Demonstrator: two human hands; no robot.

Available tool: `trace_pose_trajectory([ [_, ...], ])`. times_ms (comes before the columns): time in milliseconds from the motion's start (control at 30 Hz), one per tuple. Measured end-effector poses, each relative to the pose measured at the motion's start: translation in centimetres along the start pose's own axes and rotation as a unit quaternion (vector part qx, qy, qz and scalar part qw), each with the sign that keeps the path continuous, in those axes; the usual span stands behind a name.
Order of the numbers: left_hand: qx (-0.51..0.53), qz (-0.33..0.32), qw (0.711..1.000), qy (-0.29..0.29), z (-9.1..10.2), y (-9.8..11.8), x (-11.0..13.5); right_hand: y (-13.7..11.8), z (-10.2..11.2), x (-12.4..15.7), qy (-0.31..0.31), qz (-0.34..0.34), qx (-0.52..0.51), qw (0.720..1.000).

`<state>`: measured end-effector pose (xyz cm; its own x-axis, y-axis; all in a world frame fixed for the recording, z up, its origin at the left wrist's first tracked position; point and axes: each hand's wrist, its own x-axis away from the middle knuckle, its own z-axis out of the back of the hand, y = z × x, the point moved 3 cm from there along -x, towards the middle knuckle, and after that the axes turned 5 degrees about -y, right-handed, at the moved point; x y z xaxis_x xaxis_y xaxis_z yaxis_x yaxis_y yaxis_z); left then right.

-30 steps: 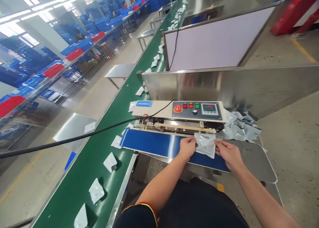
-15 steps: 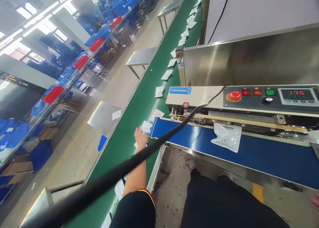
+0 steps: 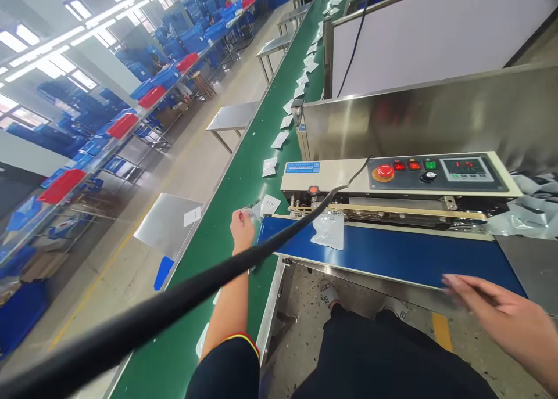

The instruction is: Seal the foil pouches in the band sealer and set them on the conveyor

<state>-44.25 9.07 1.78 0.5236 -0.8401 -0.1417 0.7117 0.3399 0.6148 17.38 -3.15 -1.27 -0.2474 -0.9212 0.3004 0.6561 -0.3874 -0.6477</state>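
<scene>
Here's the clear plastic pouch [image 3: 328, 230], lying flat on the blue belt [image 3: 392, 254] of the band sealer [image 3: 331, 175], just below its brass-coloured rail; nothing bulky shows inside it. The right hand [image 3: 501, 306] is wide open, fingers stretched out and empty, just off the belt's near edge. Over on the green conveyor [image 3: 165, 364], the left hand [image 3: 242, 227] is in a narrow pinch on a small white pouch [image 3: 250, 212], right beside the belt's end. More white pouches [image 3: 279, 139] are strung out along that conveyor. A heap of silvery pouches [image 3: 532, 210] sits past the sealer's far end. Across the aisle, blue crates [image 3: 165, 76] and red crates [image 3: 150, 96] line the shelving, contents too small to make out.
</scene>
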Motion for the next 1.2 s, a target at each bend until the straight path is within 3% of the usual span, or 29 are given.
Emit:
trace_pose_trajectory([
  [67,0.078,-0.038,0.996,0.012,0.0,4.7,3.2,-5.2,-2.4,-0.2,-0.071,0.042,-0.085,0.993],
  [133,0.148,-0.083,0.985,-0.003,-1.2,10.1,7.4,-10.5,-4.5,-0.3,-0.099,0.120,-0.157,0.975],
  [233,0.241,-0.122,0.956,-0.113,-4.4,18.0,14.4,-15.4,-5.6,-0.4,-0.074,0.223,-0.197,0.952],
  [333,0.320,-0.154,0.914,-0.195,-7.5,24.2,20.5,-14.4,-4.3,-0.6,-0.020,0.260,-0.205,0.943],
  [467,0.378,-0.176,0.872,-0.256,-11.2,29.3,25.5,-7.5,-1.0,-1.2,0.011,0.179,-0.209,0.961],
  [567,0.404,-0.138,0.846,-0.318,-14.7,31.7,28.1,-3.0,1.2,-1.3,0.046,0.121,-0.208,0.969],
  [733,0.460,-0.038,0.780,-0.423,-21.3,34.1,31.0,1.0,4.5,-1.7,0.101,0.061,-0.172,0.978],
  [767,0.449,-0.031,0.778,-0.438,-22.5,34.3,31.2,1.7,5.2,-2.0,0.105,0.051,-0.173,0.978],
  [867,0.365,-0.020,0.813,-0.452,-26.3,34.8,31.2,3.7,7.0,-3.8,0.098,0.026,-0.164,0.981],
  [933,0.338,0.058,0.818,-0.463,-28.7,34.9,31.1,5.3,8.0,-5.7,0.084,-0.014,-0.146,0.986],
  [1000,0.355,0.179,0.785,-0.475,-30.9,35.0,31.3,6.8,8.4,-7.8,0.062,-0.069,-0.147,0.985],
  [1100,0.396,0.294,0.724,-0.482,-32.8,35.3,31.3,8.1,8.0,-10.5,0.034,-0.119,-0.194,0.973],
  [1200,0.415,0.321,0.705,-0.477,-32.9,34.9,30.3,7.9,7.0,-12.1,0.008,-0.117,-0.242,0.963],
])
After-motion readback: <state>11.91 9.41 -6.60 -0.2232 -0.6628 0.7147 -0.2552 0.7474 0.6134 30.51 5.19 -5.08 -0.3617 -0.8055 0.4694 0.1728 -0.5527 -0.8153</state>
